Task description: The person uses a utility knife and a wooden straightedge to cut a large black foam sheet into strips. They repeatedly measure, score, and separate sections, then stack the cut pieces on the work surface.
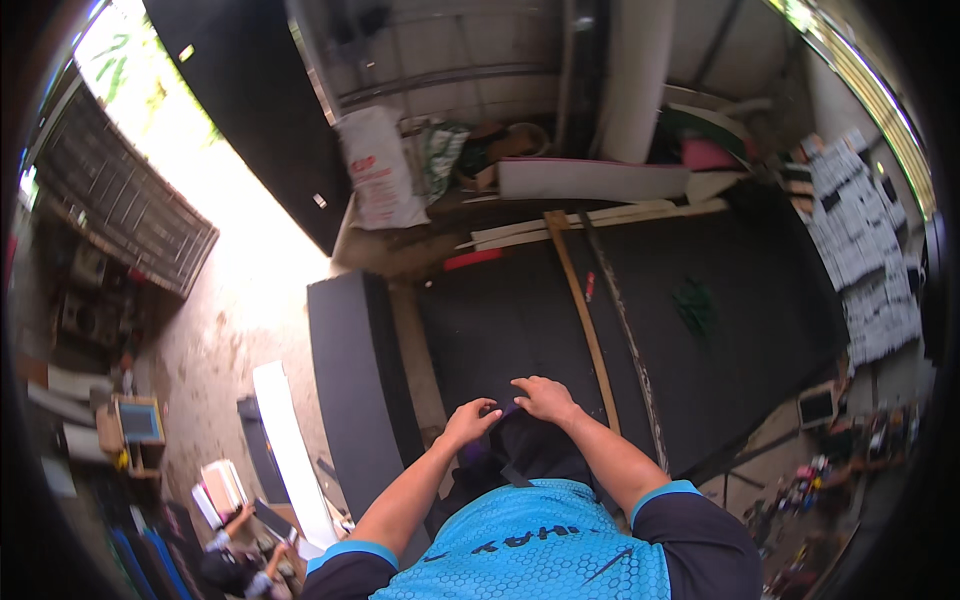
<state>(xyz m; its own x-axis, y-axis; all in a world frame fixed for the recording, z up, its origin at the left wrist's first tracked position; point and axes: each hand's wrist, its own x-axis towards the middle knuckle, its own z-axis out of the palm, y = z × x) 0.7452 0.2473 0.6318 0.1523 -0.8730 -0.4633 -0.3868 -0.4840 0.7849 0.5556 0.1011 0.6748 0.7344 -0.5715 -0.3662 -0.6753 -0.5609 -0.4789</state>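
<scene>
My left hand and my right hand are close together in front of my body, at the near edge of a large black board. The fingers of both hands are curled toward each other. A small dark purple patch shows between them, by the right hand's lower fingers. What the fingers hold, if anything, is too small to make out. Beyond my right hand, a wooden strip lies across the black surface. A small red item rests just right of that strip.
A worn dark metal bar and a green tangle lie on the black surface to the right. A tall black block stands at left. White sacks are at the back. Another person works at lower left, near a white panel.
</scene>
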